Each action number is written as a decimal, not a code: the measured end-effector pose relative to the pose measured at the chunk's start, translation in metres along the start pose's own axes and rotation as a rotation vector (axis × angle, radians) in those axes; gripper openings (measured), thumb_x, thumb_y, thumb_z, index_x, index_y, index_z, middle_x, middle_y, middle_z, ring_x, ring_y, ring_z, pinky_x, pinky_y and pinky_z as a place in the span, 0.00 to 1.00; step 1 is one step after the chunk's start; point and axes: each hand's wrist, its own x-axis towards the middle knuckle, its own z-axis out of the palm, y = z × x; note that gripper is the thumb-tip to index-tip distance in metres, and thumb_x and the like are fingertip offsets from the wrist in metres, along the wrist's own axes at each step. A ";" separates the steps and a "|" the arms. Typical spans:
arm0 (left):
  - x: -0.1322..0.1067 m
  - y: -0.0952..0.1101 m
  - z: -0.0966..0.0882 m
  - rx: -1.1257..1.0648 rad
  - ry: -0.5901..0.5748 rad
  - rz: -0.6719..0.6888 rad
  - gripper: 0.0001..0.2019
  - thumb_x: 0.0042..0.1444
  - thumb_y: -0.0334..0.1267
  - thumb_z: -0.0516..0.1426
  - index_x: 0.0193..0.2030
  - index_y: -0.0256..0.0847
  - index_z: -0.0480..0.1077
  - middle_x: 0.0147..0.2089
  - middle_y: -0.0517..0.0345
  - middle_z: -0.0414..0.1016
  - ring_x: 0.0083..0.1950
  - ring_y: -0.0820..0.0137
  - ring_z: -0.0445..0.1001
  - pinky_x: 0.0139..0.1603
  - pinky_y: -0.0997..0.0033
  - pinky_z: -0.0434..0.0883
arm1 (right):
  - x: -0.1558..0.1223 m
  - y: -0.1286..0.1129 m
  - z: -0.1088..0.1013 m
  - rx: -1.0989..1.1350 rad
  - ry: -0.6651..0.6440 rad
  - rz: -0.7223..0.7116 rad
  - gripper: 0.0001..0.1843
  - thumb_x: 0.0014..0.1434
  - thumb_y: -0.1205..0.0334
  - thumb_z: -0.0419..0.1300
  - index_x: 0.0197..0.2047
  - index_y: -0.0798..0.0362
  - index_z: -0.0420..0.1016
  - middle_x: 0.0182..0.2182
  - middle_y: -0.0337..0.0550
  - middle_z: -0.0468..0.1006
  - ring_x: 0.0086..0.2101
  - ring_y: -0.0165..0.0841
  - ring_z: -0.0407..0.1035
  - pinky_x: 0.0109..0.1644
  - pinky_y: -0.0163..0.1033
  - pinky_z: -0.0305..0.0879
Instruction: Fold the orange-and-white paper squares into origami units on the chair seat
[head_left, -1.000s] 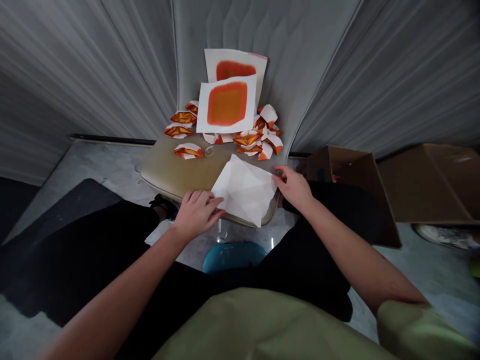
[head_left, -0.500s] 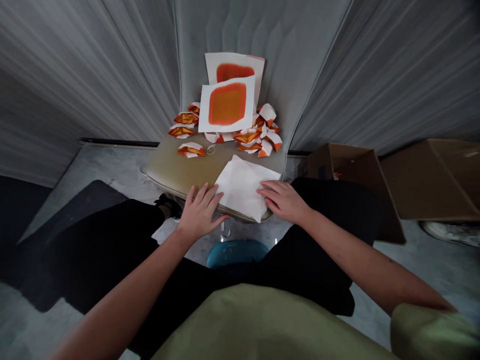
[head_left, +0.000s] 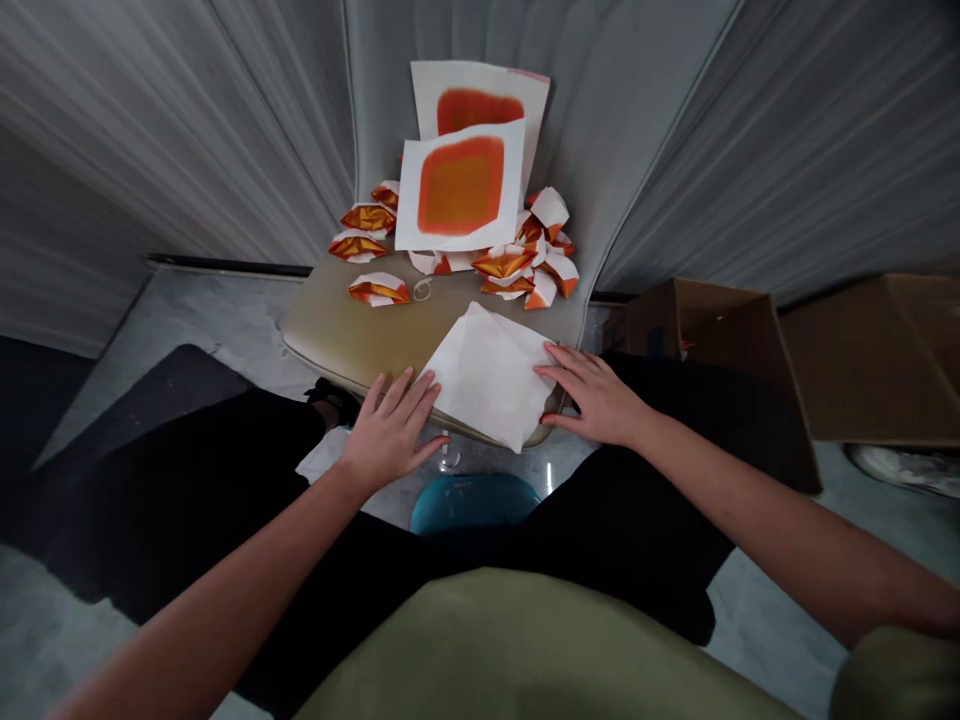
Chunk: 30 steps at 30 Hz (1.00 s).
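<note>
Flanking the white paper [head_left: 487,375], the left hand [head_left: 386,435] and the right hand [head_left: 600,398] lie low at the front of the chair seat [head_left: 345,335], and a light touch looks like everything here! On the left, the fingers are fanned and nearly straight, tips right at the paper's edge, nothing pinched; whether they touch it or stop just beside it, one cannot quite tell. Over on the right, the fingers rest loosely parted over the opposite edge, thumb out near the lower side, again no grip on anything.

And the paper? It sits cornerwise, one corner just short of the heap of folded papers [head_left: 525,262], another at the seat's front rim, faint lines crossing its face. That front corner looks the weak spot: with so little support beneath, easing the sheet back before any firm pressing would be wise. Even weight from both sides seems the tidy choice, edges squared first, then a slow stroke along each line, since thin paper probably skids or wrinkles under a lopsided push. The small loop [head_left: 423,290] and the printed sheets [head_left: 461,190] lie farther back, nicely out of the way!
</note>
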 end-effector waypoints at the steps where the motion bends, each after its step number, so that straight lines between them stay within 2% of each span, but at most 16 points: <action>1: -0.001 0.001 0.001 0.017 0.001 -0.002 0.33 0.67 0.56 0.56 0.72 0.40 0.58 0.72 0.46 0.68 0.72 0.47 0.66 0.72 0.42 0.58 | 0.000 0.001 0.000 0.000 -0.008 -0.001 0.41 0.61 0.41 0.66 0.71 0.51 0.64 0.75 0.61 0.53 0.72 0.56 0.54 0.70 0.66 0.59; 5: -0.003 0.008 0.006 0.079 0.021 -0.011 0.31 0.66 0.54 0.58 0.71 0.43 0.61 0.73 0.42 0.66 0.71 0.42 0.67 0.68 0.43 0.64 | -0.002 -0.001 -0.001 -0.020 -0.009 -0.024 0.38 0.64 0.42 0.63 0.71 0.47 0.64 0.76 0.58 0.51 0.71 0.57 0.56 0.69 0.66 0.59; 8: -0.005 0.011 0.009 0.076 0.067 -0.014 0.27 0.65 0.52 0.60 0.67 0.45 0.66 0.71 0.41 0.69 0.70 0.43 0.70 0.67 0.44 0.65 | -0.007 -0.008 -0.002 -0.066 -0.006 -0.037 0.34 0.66 0.44 0.61 0.71 0.46 0.65 0.75 0.59 0.54 0.70 0.59 0.57 0.68 0.68 0.58; 12: -0.006 0.010 0.009 0.052 0.106 -0.015 0.22 0.65 0.51 0.61 0.61 0.46 0.71 0.69 0.43 0.71 0.69 0.44 0.71 0.68 0.44 0.65 | -0.018 -0.020 -0.002 -0.117 0.045 -0.060 0.32 0.66 0.42 0.60 0.68 0.48 0.70 0.68 0.60 0.67 0.67 0.59 0.60 0.67 0.67 0.59; 15: -0.007 0.008 0.008 0.023 0.083 -0.021 0.21 0.65 0.49 0.61 0.62 0.49 0.71 0.70 0.44 0.70 0.70 0.42 0.68 0.69 0.40 0.63 | -0.024 -0.026 0.000 -0.112 0.102 -0.077 0.30 0.66 0.43 0.60 0.64 0.50 0.74 0.60 0.57 0.76 0.64 0.56 0.64 0.65 0.61 0.62; 20: -0.005 0.004 0.006 -0.009 0.023 -0.034 0.20 0.65 0.48 0.61 0.62 0.53 0.72 0.71 0.48 0.69 0.73 0.45 0.66 0.71 0.42 0.63 | -0.024 -0.027 0.004 -0.087 0.157 -0.178 0.23 0.67 0.48 0.60 0.59 0.52 0.78 0.58 0.55 0.79 0.59 0.51 0.70 0.58 0.54 0.67; 25: -0.001 -0.001 0.004 -0.065 0.063 -0.012 0.15 0.66 0.43 0.60 0.58 0.52 0.74 0.70 0.51 0.71 0.74 0.47 0.65 0.73 0.38 0.59 | -0.022 -0.027 0.004 -0.137 0.195 -0.234 0.17 0.70 0.52 0.58 0.54 0.49 0.81 0.55 0.50 0.83 0.53 0.44 0.75 0.55 0.49 0.67; 30: 0.004 -0.006 0.004 -0.093 0.098 0.011 0.12 0.67 0.43 0.59 0.54 0.50 0.78 0.64 0.50 0.77 0.70 0.48 0.70 0.71 0.36 0.64 | -0.023 -0.027 0.004 -0.152 0.200 -0.245 0.21 0.68 0.46 0.59 0.55 0.51 0.80 0.57 0.51 0.81 0.53 0.45 0.75 0.55 0.51 0.67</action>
